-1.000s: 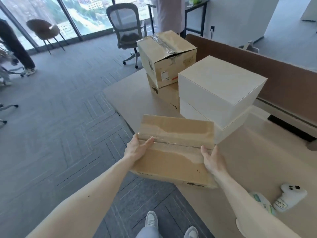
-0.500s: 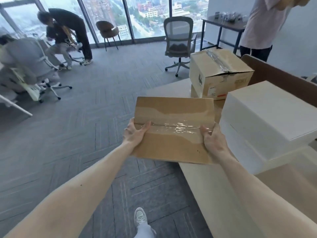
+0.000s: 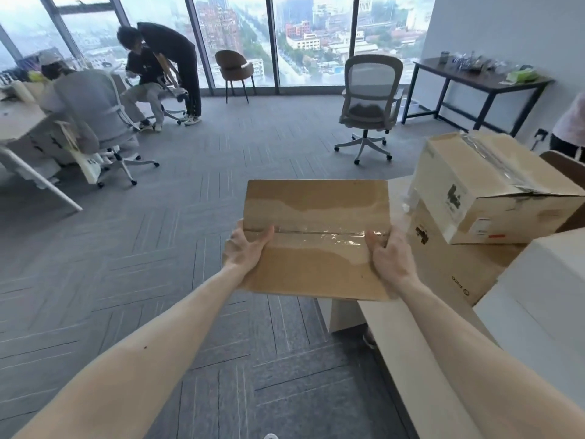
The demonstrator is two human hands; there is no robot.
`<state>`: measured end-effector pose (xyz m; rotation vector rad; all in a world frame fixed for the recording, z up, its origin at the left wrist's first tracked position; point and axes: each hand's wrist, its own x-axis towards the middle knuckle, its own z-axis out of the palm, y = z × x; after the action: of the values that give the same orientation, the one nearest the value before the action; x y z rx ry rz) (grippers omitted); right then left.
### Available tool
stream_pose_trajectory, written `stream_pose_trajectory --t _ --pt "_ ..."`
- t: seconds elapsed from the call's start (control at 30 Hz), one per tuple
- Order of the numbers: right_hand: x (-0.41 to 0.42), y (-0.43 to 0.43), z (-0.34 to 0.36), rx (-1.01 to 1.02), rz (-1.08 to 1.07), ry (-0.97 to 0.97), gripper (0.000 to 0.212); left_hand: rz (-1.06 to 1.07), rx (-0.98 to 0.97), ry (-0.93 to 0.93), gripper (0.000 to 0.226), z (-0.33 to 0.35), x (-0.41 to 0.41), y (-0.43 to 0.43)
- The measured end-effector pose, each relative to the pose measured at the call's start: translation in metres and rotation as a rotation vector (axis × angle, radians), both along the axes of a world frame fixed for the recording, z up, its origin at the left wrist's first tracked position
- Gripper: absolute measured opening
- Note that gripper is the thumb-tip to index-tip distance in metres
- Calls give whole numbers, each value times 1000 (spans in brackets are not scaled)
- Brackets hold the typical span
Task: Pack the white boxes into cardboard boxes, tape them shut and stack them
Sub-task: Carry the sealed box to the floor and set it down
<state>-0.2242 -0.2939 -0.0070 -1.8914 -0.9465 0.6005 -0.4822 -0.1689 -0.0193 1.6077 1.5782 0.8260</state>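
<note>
Both sides gripped: left hand point(image 3: 245, 250) and right hand point(image 3: 387, 258), thumbs on top, hold the taped box point(image 3: 316, 213) over the floor point(image 3: 152, 280), just off the surface point(image 3: 411, 343). Right of it on that surface, a two-carton stack point(image 3: 484, 191), top one taped shut; white box point(image 3: 544, 296) nearer; chair point(image 3: 368, 103) beyond.

held box point(image 3: 316, 270): matt brown cardboard | tape point(image 3: 332, 240): glossy clear plastic | floor point(image 3: 158, 264): grey carpet, matt

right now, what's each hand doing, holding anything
Left hand: grips the left edge of the taped cardboard box, thumb on top.
Right hand: grips the right edge of the same box.
</note>
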Motion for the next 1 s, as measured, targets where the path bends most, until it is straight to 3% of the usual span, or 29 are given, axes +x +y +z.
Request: stream_pose_trajectory --t 0.4,1.0 --pt "-38 202 -9 -30 -6 -16 34 19 7 30 69 4 -41 195" --pt "102 536 -36 -3 135 -5 40 109 -48 39 78 -18 82 498"
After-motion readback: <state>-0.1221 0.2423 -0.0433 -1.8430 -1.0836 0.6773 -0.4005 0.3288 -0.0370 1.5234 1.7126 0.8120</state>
